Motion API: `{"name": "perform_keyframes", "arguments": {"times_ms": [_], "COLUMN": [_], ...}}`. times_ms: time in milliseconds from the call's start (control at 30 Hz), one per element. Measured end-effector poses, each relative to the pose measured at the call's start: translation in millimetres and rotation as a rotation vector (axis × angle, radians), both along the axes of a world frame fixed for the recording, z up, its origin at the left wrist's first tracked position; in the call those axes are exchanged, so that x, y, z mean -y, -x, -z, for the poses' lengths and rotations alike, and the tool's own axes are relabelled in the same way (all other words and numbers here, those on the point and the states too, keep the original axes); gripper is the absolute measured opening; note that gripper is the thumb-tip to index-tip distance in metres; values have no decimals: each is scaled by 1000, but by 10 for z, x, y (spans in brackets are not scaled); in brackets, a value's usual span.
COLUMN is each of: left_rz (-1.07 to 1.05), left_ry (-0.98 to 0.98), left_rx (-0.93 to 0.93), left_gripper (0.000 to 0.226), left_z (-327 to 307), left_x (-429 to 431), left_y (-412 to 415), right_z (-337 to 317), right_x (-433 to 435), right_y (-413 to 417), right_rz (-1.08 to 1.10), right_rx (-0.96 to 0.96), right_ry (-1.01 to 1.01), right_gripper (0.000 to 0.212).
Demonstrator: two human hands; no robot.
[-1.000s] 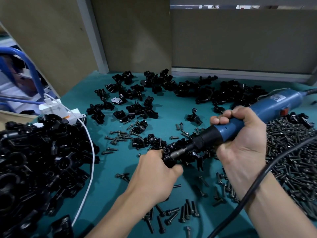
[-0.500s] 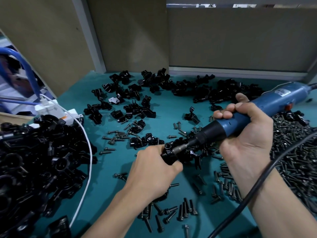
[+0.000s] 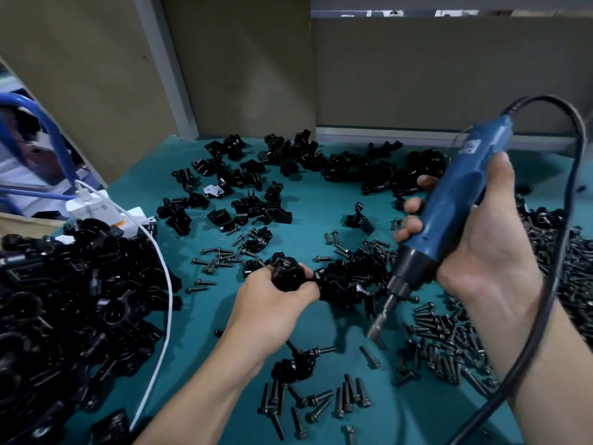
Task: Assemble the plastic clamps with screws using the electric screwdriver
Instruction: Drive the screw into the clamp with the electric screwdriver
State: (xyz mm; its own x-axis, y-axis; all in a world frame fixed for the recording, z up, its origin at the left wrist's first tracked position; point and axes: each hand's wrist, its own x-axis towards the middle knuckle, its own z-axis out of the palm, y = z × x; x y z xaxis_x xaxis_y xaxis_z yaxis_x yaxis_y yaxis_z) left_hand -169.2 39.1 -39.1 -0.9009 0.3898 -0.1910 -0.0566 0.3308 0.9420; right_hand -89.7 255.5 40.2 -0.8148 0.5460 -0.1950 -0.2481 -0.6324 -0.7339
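- Gripping a small black plastic clamp (image 3: pixel 288 273) between curled fingers and thumb, the left hand (image 3: pixel 272 303) sits low over the teal work mat (image 3: pixel 324 203), near the middle of the bench.
- The right hand (image 3: pixel 478 248) is wrapped round the blue-bodied electric screwdriver (image 3: pixel 449 200), its fingers curled over the front of the barrel.
- The screwdriver is tilted, and its blurred metal bit (image 3: pixel 380 319) points down and to the left, well apart from the held clamp and above the mat.
- A thick black power cord (image 3: pixel 579 149) arcs from the tool's upper end and runs down across the right forearm.
- A cluster of black clamp parts (image 3: pixel 349 281) lies just to the right of the held clamp; whether it touches the left fingertips cannot be told.
- Another black clamp with a screw sticking out sideways (image 3: pixel 293 364) lies on the mat beside the left wrist.
- Loose dark metal screws (image 3: pixel 346 396) are strewn along the near edge, and a dense heap of screws (image 3: pixel 574 271) fills the right side.
- A large pile of black plastic parts (image 3: pixel 64 300) covers the left side, with a white cable (image 3: pixel 171 300) trailing along it from a white charger block (image 3: pixel 88 203).
- More scattered black clamps (image 3: pixel 288 162) lie at the back of the mat, before brown board panels (image 3: pixel 433 75).
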Motion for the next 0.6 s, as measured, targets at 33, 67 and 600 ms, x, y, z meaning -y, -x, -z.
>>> {"name": "perform_keyframes", "arguments": {"times_ms": [33, 67, 600], "left_rz": [1, 2, 269], "left_ry": [-12, -30, -255], "left_rx": [2, 7, 228], "left_gripper": [31, 33, 8], "left_z": [3, 4, -50], "left_x": [8, 18, 113], "left_y": [19, 35, 64], "right_z": [-2, 0, 1], "right_x": [10, 19, 0], "right_y": [-2, 0, -19], "right_rz": [-26, -46, -185], "right_rx": [5, 9, 14], "right_ry": [-21, -37, -49], "right_gripper": [76, 77, 89]}}
